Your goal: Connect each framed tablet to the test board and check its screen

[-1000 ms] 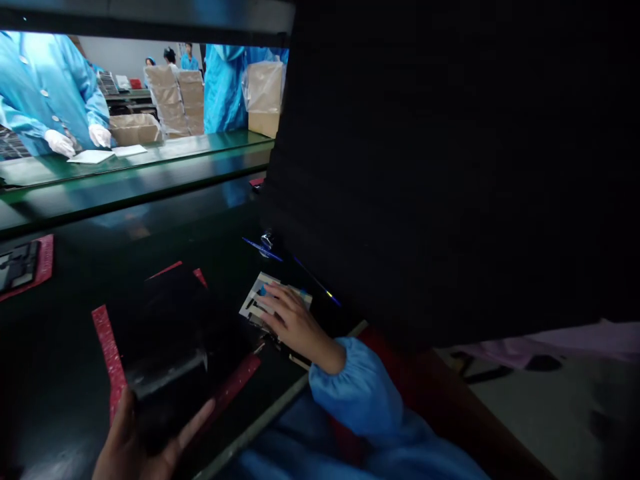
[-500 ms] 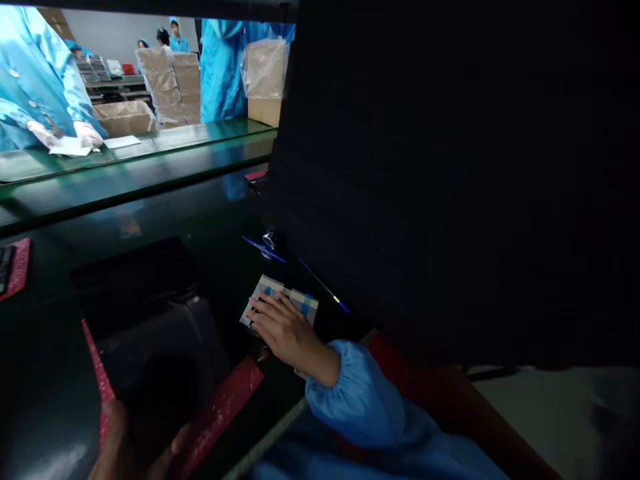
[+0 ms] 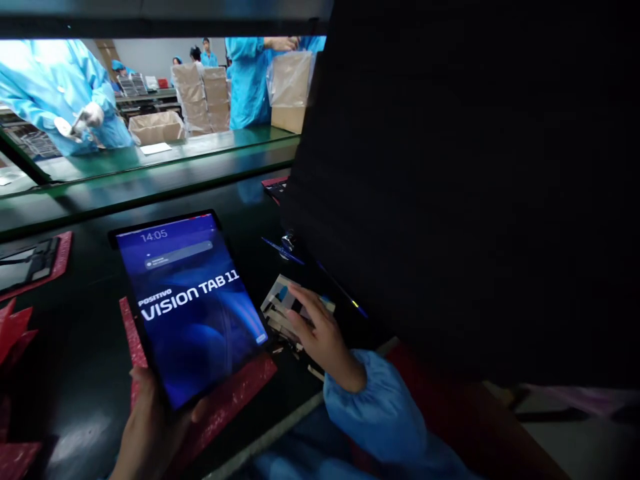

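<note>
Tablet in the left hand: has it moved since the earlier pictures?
Yes: the tablet has shifted away from the person, its top edge now beyond the metal fitting.

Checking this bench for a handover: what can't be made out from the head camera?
All in the head view:
Tablet: small notification text too small to read.
Patterned sheets: partly covered by the right hand.
Left hand: fingers hidden behind the tablet.
Dark object at far left: too dim to identify.
</note>
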Available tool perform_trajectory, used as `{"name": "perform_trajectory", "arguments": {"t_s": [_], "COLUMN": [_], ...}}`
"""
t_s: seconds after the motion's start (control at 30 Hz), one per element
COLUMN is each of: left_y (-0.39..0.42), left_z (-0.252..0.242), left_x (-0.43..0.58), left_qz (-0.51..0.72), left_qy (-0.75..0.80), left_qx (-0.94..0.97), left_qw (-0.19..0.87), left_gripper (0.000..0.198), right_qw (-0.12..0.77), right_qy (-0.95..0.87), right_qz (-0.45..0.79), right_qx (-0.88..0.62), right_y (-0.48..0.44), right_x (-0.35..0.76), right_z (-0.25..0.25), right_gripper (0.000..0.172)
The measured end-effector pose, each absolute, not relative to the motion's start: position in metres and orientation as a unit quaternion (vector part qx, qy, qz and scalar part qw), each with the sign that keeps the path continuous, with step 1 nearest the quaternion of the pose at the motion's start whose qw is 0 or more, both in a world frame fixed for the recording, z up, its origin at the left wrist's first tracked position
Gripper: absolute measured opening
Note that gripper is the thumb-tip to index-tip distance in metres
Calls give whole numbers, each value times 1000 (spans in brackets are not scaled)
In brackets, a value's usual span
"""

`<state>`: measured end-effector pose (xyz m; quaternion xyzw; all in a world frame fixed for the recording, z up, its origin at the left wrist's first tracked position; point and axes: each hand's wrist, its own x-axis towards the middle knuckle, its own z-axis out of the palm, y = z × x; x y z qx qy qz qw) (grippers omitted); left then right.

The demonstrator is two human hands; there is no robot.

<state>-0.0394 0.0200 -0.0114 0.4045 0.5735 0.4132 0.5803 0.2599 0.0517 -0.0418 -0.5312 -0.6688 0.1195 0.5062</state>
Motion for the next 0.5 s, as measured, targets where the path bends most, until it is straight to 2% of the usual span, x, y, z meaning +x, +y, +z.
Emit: {"name": "perform_trajectory", "arguments": {"t_s": [0.07,0.17,0.3,0.37,0.5], "left_y": [22,24,20,17,14], "left_z": [-12,-9,-2,1,1], "left_x": [-41,-37,-27,-25,-28], "left_qz": [415,417,412,401,382], "left_qy": [584,574,568,558,573], "left_qx": [379,334,315,317,321], "left_qw": [586,620,639,654,650], "left_gripper": [83,79,82,91,100], "right_qw": [487,396,312,329,459], "right_qy": [-723,-837,-895,-872,-755], "right_qz": [62,-7,-26,-17,-42], "right_qx": [-486,-377,-317,-363,-465], "right_y": [38,24,41,60,75], "right_x": [251,234,219,219,218], "right_z": [-32,-16,-2,3,14], "right_gripper": [46,43,38,42,53]}}
